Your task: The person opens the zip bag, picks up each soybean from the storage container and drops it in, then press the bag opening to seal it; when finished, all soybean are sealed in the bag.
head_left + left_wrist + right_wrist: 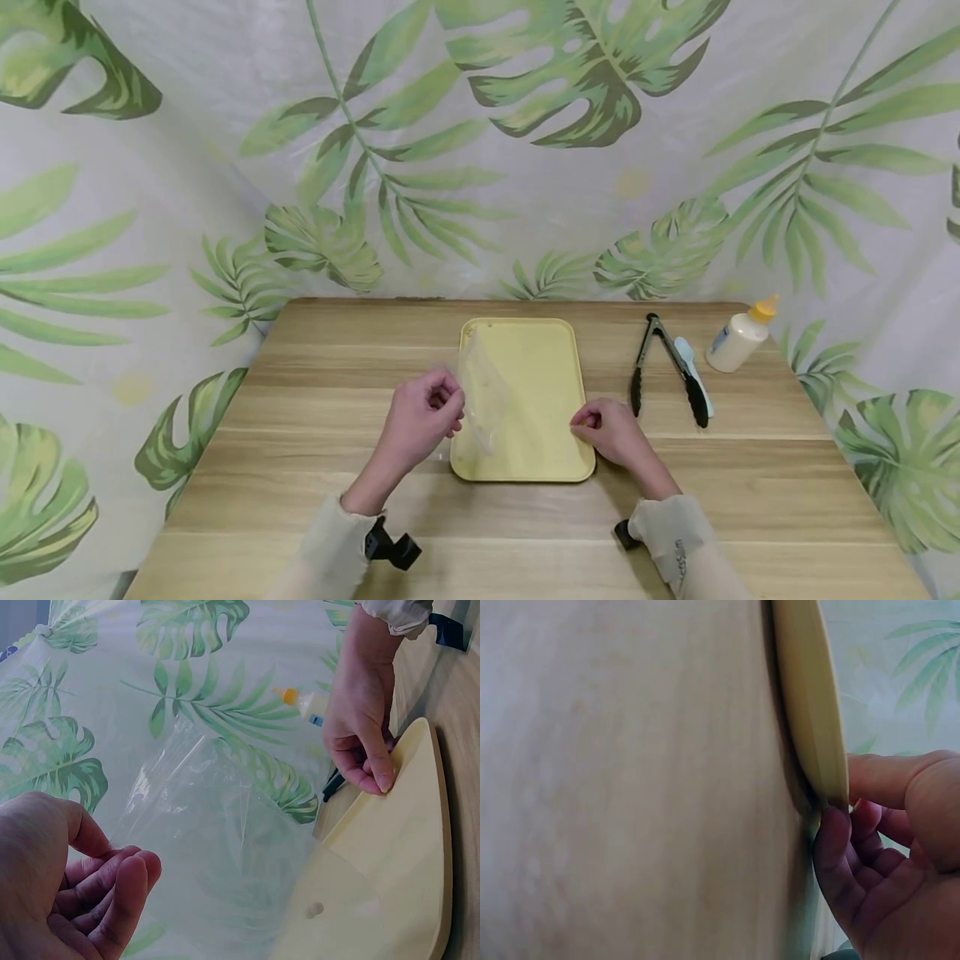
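My left hand pinches thin clear plastic film between thumb and fingers. In the left wrist view the film hangs out from the fingertips, crinkled along its upper part, with the tray showing through it. It overlaps the left side of a pale yellow tray in the head view. On the tray's right edge, my right hand pinches the rim. The right wrist view shows that hand with its thumb and a finger at either side of the tray edge.
Black-handled tongs lie spread right of the tray, next to a light blue utensil. Farther right stands a white bottle with an orange cap. The wooden table backs onto a leaf-patterned cloth.
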